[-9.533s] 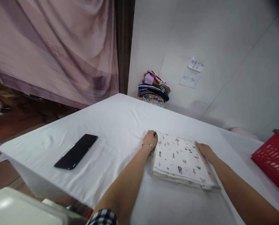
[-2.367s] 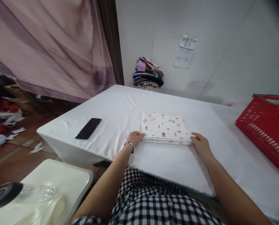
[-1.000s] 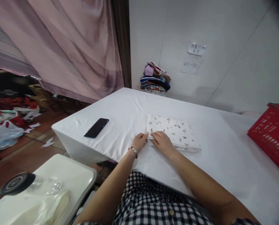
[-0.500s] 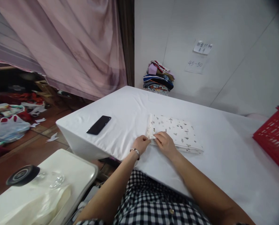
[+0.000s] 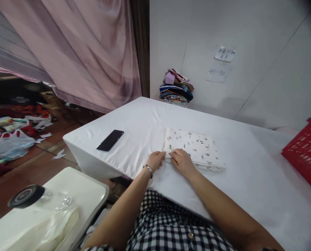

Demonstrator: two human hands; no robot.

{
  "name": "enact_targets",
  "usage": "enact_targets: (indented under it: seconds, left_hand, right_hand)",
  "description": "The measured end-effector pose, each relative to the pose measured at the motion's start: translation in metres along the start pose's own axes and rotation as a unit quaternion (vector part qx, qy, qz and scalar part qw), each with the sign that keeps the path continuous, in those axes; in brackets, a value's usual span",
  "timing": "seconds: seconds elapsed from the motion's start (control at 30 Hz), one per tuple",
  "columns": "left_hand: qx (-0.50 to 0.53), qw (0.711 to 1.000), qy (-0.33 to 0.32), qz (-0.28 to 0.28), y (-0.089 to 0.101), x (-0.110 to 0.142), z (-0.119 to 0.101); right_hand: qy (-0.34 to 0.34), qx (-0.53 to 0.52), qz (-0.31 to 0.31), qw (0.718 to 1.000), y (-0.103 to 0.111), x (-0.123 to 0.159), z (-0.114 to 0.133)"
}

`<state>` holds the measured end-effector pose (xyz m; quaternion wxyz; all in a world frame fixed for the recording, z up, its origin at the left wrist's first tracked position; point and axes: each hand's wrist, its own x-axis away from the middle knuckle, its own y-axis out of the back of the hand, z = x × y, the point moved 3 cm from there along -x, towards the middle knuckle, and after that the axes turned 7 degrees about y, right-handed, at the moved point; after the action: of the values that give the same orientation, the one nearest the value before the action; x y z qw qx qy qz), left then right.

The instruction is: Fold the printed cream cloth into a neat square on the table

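Note:
A folded white cloth (image 5: 197, 144) with small printed motifs lies flat on the white-covered table (image 5: 139, 118). My left hand (image 5: 156, 160), with a bracelet at the wrist, pinches the cloth's near left corner. Close beside it, my right hand (image 5: 183, 162) has its thumb and fingers closed on the same corner along the near edge. The fingers of both hands hide part of that corner.
A black phone (image 5: 110, 140) lies left on the table. At right stands a red plastic basket (image 5: 305, 153). Folded clothes (image 5: 176, 87) are stacked by the wall. Lower left, a white stool (image 5: 84, 184) bears a clear bottle with a black lid (image 5: 27, 196).
Both hands have shifted slightly left at the cloth's near left corner, still pinching it. The folded cloth's near left edge has moved a little with them.

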<state>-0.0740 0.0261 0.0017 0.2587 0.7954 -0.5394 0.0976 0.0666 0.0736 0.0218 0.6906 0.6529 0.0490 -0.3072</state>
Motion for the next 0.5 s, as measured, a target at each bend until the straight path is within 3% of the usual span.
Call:
enact_targets:
  seconds: [0.23, 0.5]
  left_hand:
    - [-0.107, 0.993, -0.033, -0.041, 0.001, -0.003, -0.003]
    - [-0.112, 0.993, -0.03, -0.039, 0.001, -0.005, -0.001]
  right_hand:
    - [0.0, -0.007, -0.014, 1.0, 0.001, 0.001, 0.003]
    - [0.01, -0.054, -0.037, 0.998, 0.014, 0.014, -0.004]
